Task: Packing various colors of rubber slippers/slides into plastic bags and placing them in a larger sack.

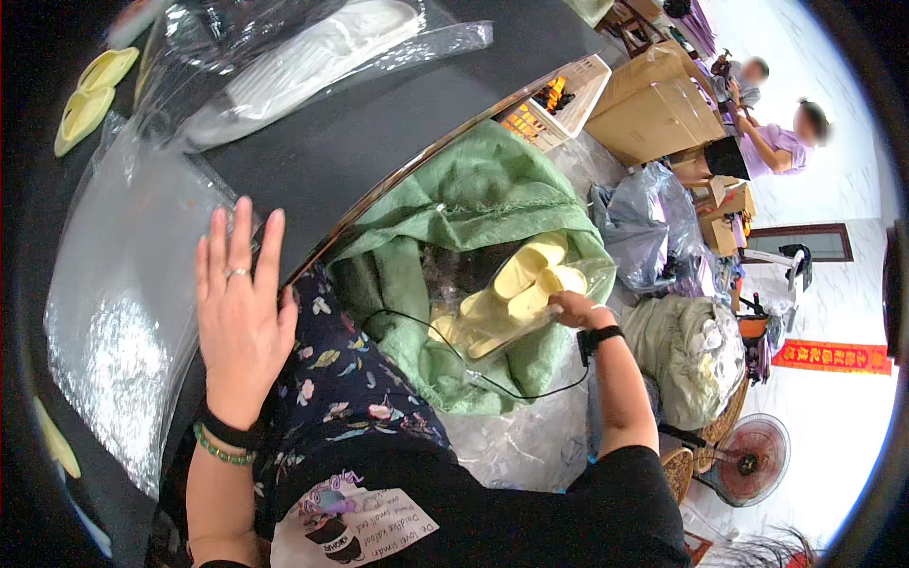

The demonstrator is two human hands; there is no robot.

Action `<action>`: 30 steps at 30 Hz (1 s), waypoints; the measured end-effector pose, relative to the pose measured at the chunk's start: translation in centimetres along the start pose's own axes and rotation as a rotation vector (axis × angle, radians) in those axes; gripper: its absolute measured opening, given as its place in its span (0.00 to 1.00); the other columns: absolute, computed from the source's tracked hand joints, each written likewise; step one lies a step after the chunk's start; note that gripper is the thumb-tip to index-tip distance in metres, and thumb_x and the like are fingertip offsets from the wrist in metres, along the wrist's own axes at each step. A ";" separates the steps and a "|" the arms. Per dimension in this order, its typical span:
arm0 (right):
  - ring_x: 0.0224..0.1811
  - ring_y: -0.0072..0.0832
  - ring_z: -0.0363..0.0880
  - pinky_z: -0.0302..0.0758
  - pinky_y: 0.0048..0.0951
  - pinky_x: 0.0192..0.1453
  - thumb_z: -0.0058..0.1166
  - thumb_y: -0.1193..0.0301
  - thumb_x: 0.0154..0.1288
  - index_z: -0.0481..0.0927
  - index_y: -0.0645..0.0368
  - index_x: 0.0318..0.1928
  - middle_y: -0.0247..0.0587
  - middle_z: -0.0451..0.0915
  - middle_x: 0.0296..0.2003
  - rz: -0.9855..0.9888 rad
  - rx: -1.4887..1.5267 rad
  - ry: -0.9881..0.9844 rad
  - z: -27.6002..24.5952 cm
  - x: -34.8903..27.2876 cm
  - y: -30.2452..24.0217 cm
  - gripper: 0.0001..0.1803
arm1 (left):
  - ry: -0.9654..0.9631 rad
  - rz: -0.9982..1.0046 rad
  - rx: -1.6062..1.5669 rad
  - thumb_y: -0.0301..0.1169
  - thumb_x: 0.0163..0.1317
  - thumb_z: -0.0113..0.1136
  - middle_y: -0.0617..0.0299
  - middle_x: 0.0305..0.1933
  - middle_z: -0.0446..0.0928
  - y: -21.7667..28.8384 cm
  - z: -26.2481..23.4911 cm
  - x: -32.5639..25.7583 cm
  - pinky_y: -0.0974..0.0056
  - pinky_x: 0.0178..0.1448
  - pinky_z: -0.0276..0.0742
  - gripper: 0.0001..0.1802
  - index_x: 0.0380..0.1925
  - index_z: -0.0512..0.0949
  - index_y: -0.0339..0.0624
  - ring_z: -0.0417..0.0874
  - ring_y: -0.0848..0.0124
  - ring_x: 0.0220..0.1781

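My right hand (pixel 576 310) grips the edge of a clear plastic bag with a pair of pale yellow slippers (pixel 533 292) inside. The bag hangs over the mouth of a green woven sack (pixel 483 170), where more yellow footwear partly shows beneath it. My left hand (pixel 243 308) lies flat with its fingers apart, holding nothing, at the edge of the dark table (pixel 312 156). Beside its fingertips is a pile of clear plastic bags (pixel 123 284). Farther up the table, white slippers (pixel 317 62) lie in clear plastic.
Loose yellow slippers (pixel 87 112) rest at the table's far left. Past the sack stand a white crate (pixel 575 109), cardboard boxes (pixel 653 109), a grey plastic bag (pixel 653 222) and a stuffed pale sack (pixel 686 355). A fan (pixel 751 461) is at right; two people sit farther back.
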State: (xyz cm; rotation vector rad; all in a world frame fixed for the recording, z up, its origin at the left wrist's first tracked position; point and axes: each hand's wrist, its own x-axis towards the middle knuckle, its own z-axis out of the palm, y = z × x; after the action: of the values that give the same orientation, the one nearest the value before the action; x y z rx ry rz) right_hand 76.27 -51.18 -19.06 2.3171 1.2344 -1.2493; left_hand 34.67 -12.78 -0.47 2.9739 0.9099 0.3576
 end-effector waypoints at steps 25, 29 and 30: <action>0.80 0.43 0.42 0.54 0.54 0.75 0.55 0.62 0.67 0.50 0.44 0.77 0.38 0.46 0.78 -0.212 -0.762 0.010 13.3 17.4 -10.6 0.42 | -0.042 -0.018 0.075 0.24 0.52 0.63 0.52 0.78 0.55 0.3 0.6 -0.2 0.46 0.79 0.52 0.43 0.71 0.63 0.48 0.55 0.49 0.78; 0.81 0.40 0.39 0.43 0.55 0.78 0.35 0.63 0.77 0.47 0.40 0.78 0.29 0.47 0.79 -0.087 -0.753 -0.210 13.5 20.0 -9.6 0.32 | -0.064 -0.028 0.093 0.24 0.51 0.63 0.51 0.77 0.55 0.2 0.5 0.1 0.45 0.78 0.53 0.43 0.71 0.63 0.47 0.55 0.49 0.78; 0.81 0.41 0.38 0.43 0.56 0.78 0.35 0.63 0.77 0.47 0.38 0.78 0.28 0.48 0.78 -0.088 -0.747 -0.194 13.7 20.2 -9.1 0.32 | -0.063 -0.025 0.103 0.24 0.51 0.63 0.50 0.77 0.55 0.2 0.5 0.2 0.45 0.78 0.53 0.43 0.70 0.64 0.47 0.56 0.49 0.78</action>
State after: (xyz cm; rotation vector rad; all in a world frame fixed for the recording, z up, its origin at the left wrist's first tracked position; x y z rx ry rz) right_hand 67.02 -41.57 -41.47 1.5846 1.4266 -0.8058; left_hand 35.03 -12.83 -0.95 3.0432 0.9869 0.2215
